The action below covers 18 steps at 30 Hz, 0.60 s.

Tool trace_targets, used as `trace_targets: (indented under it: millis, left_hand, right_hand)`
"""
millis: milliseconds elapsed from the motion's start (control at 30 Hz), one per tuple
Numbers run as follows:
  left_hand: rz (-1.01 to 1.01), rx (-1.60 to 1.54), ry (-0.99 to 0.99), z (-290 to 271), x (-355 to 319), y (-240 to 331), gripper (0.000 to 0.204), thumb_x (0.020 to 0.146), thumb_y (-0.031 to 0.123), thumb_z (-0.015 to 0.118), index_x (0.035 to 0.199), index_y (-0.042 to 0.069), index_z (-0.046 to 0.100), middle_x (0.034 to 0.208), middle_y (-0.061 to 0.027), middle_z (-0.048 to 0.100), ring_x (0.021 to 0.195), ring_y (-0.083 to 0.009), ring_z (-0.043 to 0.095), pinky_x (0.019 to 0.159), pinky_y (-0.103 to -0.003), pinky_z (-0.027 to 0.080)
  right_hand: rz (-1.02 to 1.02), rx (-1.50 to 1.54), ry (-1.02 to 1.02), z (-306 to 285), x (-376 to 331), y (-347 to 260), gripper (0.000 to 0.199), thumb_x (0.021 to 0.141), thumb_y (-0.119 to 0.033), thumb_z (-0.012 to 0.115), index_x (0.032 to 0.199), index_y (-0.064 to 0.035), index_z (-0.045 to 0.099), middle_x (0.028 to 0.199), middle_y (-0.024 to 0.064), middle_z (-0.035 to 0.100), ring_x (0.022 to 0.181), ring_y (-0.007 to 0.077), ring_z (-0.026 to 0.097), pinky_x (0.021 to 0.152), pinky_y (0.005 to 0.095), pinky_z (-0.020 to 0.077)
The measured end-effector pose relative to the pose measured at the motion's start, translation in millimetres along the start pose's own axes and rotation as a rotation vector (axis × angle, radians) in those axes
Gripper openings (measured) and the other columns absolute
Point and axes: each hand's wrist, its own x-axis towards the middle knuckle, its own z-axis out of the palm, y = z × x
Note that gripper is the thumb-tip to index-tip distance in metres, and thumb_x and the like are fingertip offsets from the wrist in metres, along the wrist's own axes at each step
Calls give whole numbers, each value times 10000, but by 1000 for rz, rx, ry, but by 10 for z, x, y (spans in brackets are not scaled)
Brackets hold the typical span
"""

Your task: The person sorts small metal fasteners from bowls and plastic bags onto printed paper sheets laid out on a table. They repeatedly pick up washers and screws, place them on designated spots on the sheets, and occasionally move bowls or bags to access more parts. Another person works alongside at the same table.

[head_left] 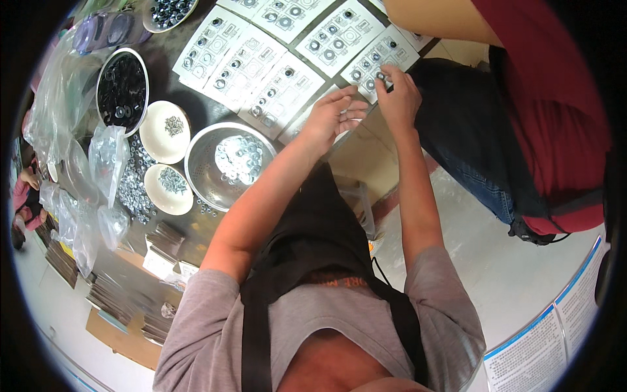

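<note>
Printed white sheets with ring-shaped outlines and small dark rings lie in rows on the dark table. My right hand (400, 99) is over the near edge of the rightmost sheet (394, 55), thumb and forefinger closed around a small dark ring (381, 76). Left of it, my left hand (334, 119) hovers above a partly covered sheet (299, 125), its fingers slightly curled and apart. I see nothing held in it, though its palm is partly hidden. Another sheet (282, 91) with several rings lies just beyond my left hand.
A metal colander (196, 171) holds shiny washers. Two cream bowls (151, 147) of small metal parts and an oval bowl (98, 98) of black pieces stand left. Clear plastic bags (68, 111) lie farther left. A person in a red top (555, 124) is close on my right.
</note>
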Motion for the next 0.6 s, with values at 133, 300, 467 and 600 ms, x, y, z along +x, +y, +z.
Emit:
trace_targets:
  millis: [133,300,467,600]
  left_hand:
    - [87,56,30,-27,36,52,393,965,132,434,1341,16,424,1008,-97,642,827,-129,612,734,-241,503]
    - [75,21,55,-64,54,93,415,958,127,426,1364,39,408,977,-77,647,814,-119,606,717,-233,492]
    - [188,42,92,-80,49,165,511,949,114,386,1433,7,262,940,-95,648,742,-144,596,663,-258,488]
    - [215,49,136,-74,61,231,546,938,112,384,1441,-17,216,957,-83,633,760,-109,565,673,-228,470]
  right_hand:
    - [-59,-71,24,11,34,16,260,733,-96,703,984,-99,635,882,46,673,808,216,627,690,354,495]
    - [-75,-40,42,-53,69,-99,290,733,-91,707,1013,-92,634,900,59,675,824,220,632,696,353,499]
    - [-174,91,18,37,309,-369,299,751,-88,678,1046,-86,625,956,62,671,893,244,618,749,366,491]
    - [-225,31,-60,250,604,-470,349,758,-65,637,1103,-88,592,982,68,656,937,264,589,777,391,477]
